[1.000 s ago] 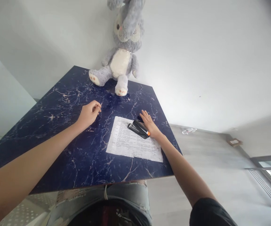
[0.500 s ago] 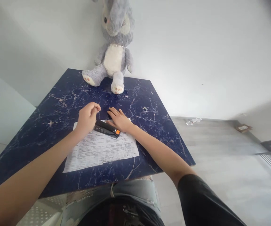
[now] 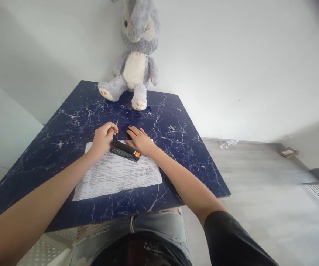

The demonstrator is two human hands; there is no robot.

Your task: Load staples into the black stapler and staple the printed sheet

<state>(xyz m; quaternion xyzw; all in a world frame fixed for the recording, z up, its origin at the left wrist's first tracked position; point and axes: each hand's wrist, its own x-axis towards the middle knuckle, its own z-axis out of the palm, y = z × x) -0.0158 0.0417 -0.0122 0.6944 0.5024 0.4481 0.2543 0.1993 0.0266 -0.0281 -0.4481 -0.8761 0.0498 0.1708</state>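
On my feed the paper (image 3: 117, 173), black stapler (image 3: 124, 150) on top, has slid left over the last second, putting both within reach of right hand (image 3: 140, 140), spread flat, gripping nothing, and left hand (image 3: 103, 136), curled, contents unclear.

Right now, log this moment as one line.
left hand: curled near stapler; right hand: palm down beside stapler; stapler: on paper; plush toy: on table
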